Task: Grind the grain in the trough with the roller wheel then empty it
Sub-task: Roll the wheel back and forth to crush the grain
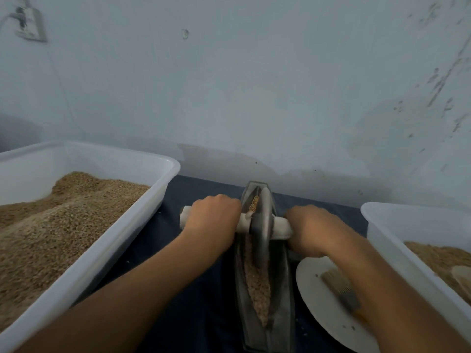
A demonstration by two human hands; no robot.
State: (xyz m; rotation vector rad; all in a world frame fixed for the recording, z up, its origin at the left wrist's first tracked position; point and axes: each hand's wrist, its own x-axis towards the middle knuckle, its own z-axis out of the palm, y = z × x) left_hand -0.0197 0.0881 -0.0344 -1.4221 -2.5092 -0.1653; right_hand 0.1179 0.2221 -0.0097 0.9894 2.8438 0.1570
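A long dark metal trough (283, 301) runs away from me on the dark cloth, with tan grain (258, 284) lying along its groove. A dark roller wheel (262, 222) stands in the groove toward the far end, on a white axle handle (281, 228). My left hand (212, 220) grips the left end of the handle. On the right end, my right hand (309, 230) grips it too. Some grain shows beyond the wheel at the far tip.
A large white tub (142, 212) heaped with grain stands at the left. Another white tub (390, 233) holding grain and a scoop stands at the right. A white plate (313, 289) with a brush (340, 289) lies right of the trough. A wall rises just behind.
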